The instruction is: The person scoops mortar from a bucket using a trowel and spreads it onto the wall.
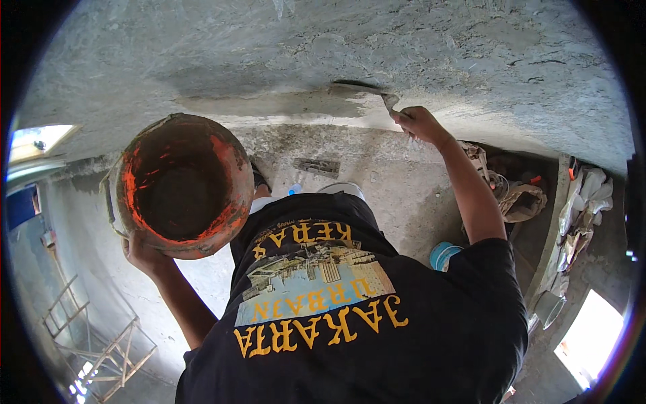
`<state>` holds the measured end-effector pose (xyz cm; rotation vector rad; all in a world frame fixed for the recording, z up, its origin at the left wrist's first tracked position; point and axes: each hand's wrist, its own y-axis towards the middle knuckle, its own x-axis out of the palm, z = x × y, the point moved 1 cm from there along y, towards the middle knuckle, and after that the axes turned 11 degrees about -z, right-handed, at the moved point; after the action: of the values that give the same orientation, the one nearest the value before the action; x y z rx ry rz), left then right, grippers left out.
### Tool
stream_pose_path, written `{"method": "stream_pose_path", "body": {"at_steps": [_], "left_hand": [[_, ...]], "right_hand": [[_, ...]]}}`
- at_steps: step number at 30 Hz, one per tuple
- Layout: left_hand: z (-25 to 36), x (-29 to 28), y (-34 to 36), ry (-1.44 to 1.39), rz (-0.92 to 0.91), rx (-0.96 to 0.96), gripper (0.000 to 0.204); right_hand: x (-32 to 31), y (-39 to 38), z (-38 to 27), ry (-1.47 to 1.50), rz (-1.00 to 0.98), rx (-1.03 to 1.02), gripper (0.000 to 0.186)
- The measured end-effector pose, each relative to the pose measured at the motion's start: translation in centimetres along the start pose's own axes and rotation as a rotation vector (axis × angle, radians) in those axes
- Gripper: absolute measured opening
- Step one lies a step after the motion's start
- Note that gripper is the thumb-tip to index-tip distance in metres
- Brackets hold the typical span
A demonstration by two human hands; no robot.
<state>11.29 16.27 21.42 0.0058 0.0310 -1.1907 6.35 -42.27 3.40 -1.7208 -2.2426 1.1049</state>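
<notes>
Both gripping: left hand (141,250), bucket (238,176); right hand (420,125), trowel (389,101) at far wall (202,47). Upper coat (437,47) looks done; lower strip (269,104) perhaps unfinished.

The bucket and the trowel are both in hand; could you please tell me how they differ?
The bucket is wide, round and hollow, while the trowel is much smaller, with a thin blade. The bucket shows orange among grey smears; the trowel shows no orange. The left hand holds the bucket with its mouth toward the camera; the right hand holds the trowel with its blade at the wall. Both are hand-held.
</notes>
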Motion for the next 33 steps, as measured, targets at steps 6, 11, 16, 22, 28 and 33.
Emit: {"method": "stream_pose_path", "body": {"at_steps": [6,11,16,22,28,33], "left_hand": [[-1.3,-2.4,0.7,0.032,0.007,-0.009,0.031],[-0.8,-1.4,0.3,-0.019,0.024,0.002,0.032],[-0.3,-1.6,0.3,0.039,0.056,-0.022,0.03],[-0.4,-2.4,0.2,0.044,0.031,0.021,0.027],[0.0,-1.7,-0.1,-0.014,0.017,0.022,0.023],[-0.2,-1.2,-0.1,-0.005,0.056,0.021,0.023]], "right_hand": [[5.9,-1.0,3.4,-0.249,0.396,-0.259,0.028],[11.8,2.6,4.0,-0.218,0.29,-0.073,0.035],[14.7,6.8,5.8,-0.142,0.264,-0.092,0.035],[13.7,8.1,5.8,-0.158,0.294,-0.075,0.033],[11.6,7.5,5.2,-0.307,0.359,-0.056,0.033],[8.0,5.6,2.4,-0.36,0.265,-0.025,0.032]]}}
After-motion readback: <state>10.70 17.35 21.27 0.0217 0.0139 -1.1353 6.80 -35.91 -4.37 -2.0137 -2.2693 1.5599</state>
